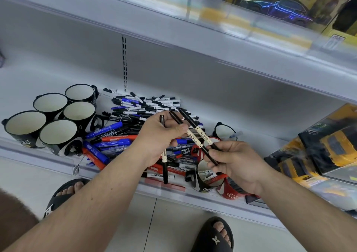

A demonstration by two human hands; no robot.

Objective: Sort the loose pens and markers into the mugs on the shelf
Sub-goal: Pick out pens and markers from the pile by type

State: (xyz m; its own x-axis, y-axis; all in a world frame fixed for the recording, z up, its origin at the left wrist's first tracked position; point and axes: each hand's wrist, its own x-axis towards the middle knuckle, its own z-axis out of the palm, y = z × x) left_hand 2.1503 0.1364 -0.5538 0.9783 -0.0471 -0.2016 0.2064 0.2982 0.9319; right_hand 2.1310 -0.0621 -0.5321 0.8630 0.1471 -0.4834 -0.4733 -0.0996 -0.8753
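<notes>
A heap of loose pens and markers [143,112] lies on the white shelf [222,105], black thin ones at the back, thick blue and red ones at the front. Several empty black mugs [58,136] stand at the left. My left hand [160,138] grips one thin black-and-white pen [164,166] that hangs down below the fist. My right hand [233,161] pinches the lower ends of two black-and-white pens [195,136], which slant up to the left across my left thumb. Under my right hand stand a black mug [202,178] with markers and red mugs [231,192].
Boxed yellow toy cars [324,147] fill the shelf's right side. An upper shelf [212,26] with a clear front rail overhangs. Another black mug [225,132] stands behind my right hand. My feet in black sandals [214,236] are on the tiled floor below.
</notes>
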